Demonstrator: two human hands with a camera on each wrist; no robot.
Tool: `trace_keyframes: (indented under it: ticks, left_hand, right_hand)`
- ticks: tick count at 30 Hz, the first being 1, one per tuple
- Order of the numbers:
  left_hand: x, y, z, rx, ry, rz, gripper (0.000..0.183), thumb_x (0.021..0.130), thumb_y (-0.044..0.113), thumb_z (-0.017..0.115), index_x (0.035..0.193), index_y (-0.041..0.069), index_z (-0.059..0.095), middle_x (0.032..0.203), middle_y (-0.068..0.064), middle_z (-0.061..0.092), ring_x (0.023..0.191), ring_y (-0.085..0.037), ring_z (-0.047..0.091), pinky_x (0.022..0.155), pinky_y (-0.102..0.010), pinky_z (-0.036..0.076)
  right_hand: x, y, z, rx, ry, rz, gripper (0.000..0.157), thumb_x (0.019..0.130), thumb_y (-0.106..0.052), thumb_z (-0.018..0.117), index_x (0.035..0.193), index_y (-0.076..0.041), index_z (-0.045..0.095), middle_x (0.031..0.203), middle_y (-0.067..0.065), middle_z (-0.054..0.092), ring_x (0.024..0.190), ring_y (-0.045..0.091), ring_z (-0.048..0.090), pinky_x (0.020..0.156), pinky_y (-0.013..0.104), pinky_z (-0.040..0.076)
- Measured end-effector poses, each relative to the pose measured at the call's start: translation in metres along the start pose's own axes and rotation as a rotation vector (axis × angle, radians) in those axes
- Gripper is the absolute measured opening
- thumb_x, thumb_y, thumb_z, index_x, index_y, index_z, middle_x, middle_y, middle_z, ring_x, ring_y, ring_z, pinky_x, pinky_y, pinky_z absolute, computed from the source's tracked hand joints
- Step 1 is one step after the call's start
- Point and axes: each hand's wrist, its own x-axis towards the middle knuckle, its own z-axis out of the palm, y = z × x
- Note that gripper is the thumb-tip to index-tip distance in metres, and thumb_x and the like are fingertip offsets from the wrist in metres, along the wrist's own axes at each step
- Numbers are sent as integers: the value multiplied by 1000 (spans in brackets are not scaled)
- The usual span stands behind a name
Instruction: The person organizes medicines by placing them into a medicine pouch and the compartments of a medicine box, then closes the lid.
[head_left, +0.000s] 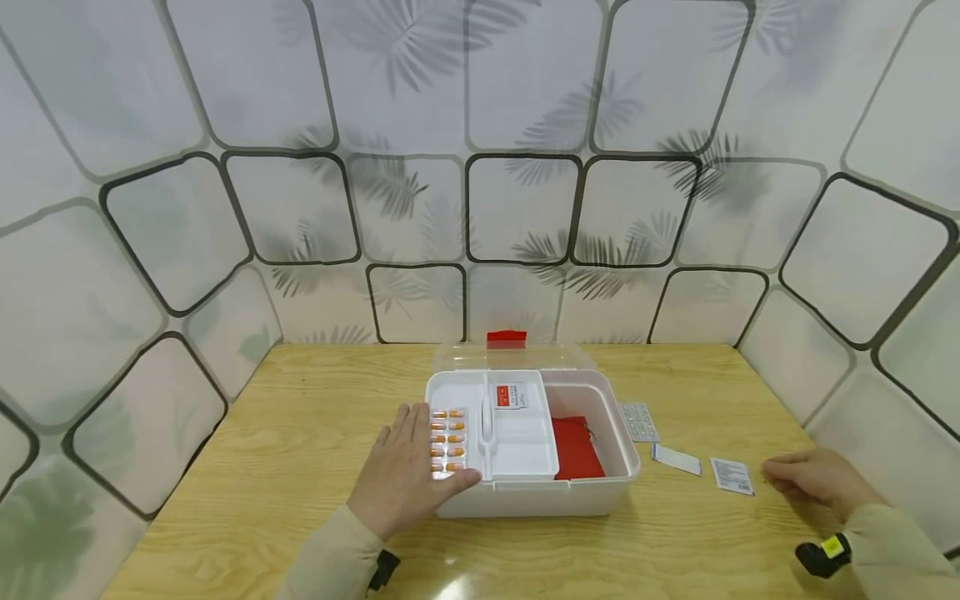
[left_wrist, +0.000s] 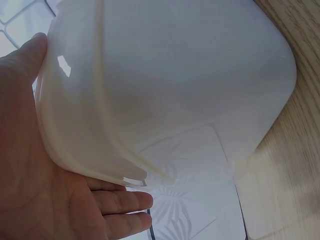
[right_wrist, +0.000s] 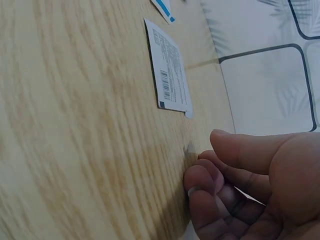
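Observation:
A white plastic box (head_left: 525,497) with a divided inner tray (head_left: 525,454) stands mid-table. My left hand (head_left: 405,471) rests on its left rim with straight fingers; in the left wrist view the thumb and fingers lie along the box's edge. Beside that hand, a blister pack of orange capsules (head_left: 448,440) lies in the tray. My right hand (head_left: 817,479) is low over the table at the right, its fingers loosely curled, and I see nothing held in it. Nearest to it is a flat printed sachet (right_wrist: 170,72), apart from the fingertips.
A red cloth-like item (head_left: 576,450) lies in the box's right part, and a red-and-white packet (head_left: 512,396) in the tray. The clear lid (head_left: 465,358) is swung back. Right of the box lie a silver blister pack (head_left: 639,422) and a white, blue-edged packet (head_left: 677,460).

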Motion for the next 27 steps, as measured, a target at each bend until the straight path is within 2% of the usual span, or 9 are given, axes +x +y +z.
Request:
trace_keyframes:
  ticks: [3,7,10,16,22,27]
  left_hand:
    - [-1,1,0,0,-13,-9,120,75,86,41,146,-10,26,150,-26,29,140,-40,25,109,-57,27]
    - [0,1,0,1,-17,-11,119,75,85,43,146,-10,26,150,-26,29,140,-40,25,109,-57,27]
    - [0,2,0,-1,-17,-9,119,75,84,43,146,-10,25,150,-26,30,140,-40,25,109,-57,27]
    - [1,1,-1,-1,-8,-6,120,75,85,42,146,-9,26,150,-26,30,140,-40,26,109,-57,27]
    - [0,1,-1,-3,2,-5,119,75,85,42,146,-10,26,149,-26,32,139,-40,27,108,-58,28]
    - [0,2,-2,-9,6,0,118,76,84,44,145,-10,27,149,-27,32,139,-41,27,107,-58,29]
  right_hand:
    - [0,-2,4,-79,7,-16,62,87,-44,68,115,11,63,89,6,70,81,16,59,71,34,49]
    - [-2,-7,10,-217,37,-72,68,85,-54,66,116,7,64,111,29,63,102,42,56,84,51,46]
    - [-5,-10,13,-301,78,-122,67,84,-56,65,112,4,68,121,36,54,111,55,47,87,60,41]
    - [-12,-15,21,-348,155,-204,48,84,-45,69,101,0,73,106,25,66,100,48,57,82,56,44]
    - [-17,-26,27,-300,146,-155,49,83,-45,71,102,1,72,101,20,68,91,36,60,79,54,44]
    - [-21,-30,29,-317,167,-173,51,84,-47,70,98,1,73,98,20,68,90,38,61,76,53,46]
